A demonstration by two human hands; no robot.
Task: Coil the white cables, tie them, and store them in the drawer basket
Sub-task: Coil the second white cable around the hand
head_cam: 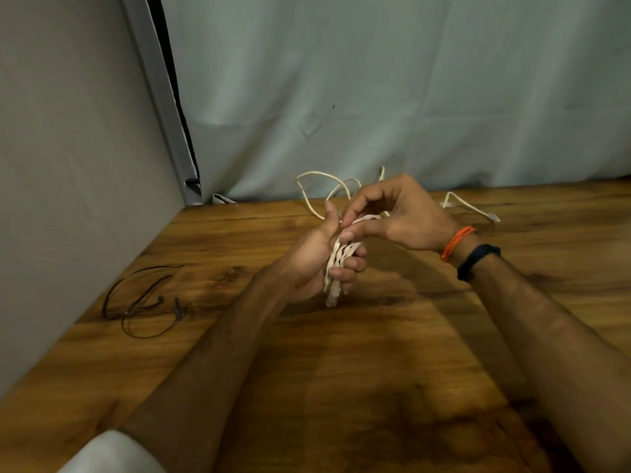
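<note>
The left hand [314, 257] is held above the counter [341, 387] with its fingers [351, 264] curled tight around a bundle of white cable [336, 259], several strands lying side by side across the palm and a stub end poking out below the fist. Its thumb stands upright along the top of the bundle. The right hand [403, 216] sits just above and to the right, touching the left; its thumb and forefinger are pressed together, pinching a strand where it leaves the top of the coil, while its other fingers arch loosely over. From there the loose rest of the cable [317, 180] runs back in open loops over the far part of the counter, close to the pale curtain [375, 80] hanging behind it, and a connector end [493, 217] lies out to the right of the right wrist. That wrist carries an orange thread band [456, 242] and a dark band [476, 261]. A thin black cord [143, 302] lies in a loose loop near the counter's left edge, just beside the grey wall panel [68, 165], well apart from both hands. The wooden surface in front of the hands and between the forearms is bare, as is the stretch to the right.
</note>
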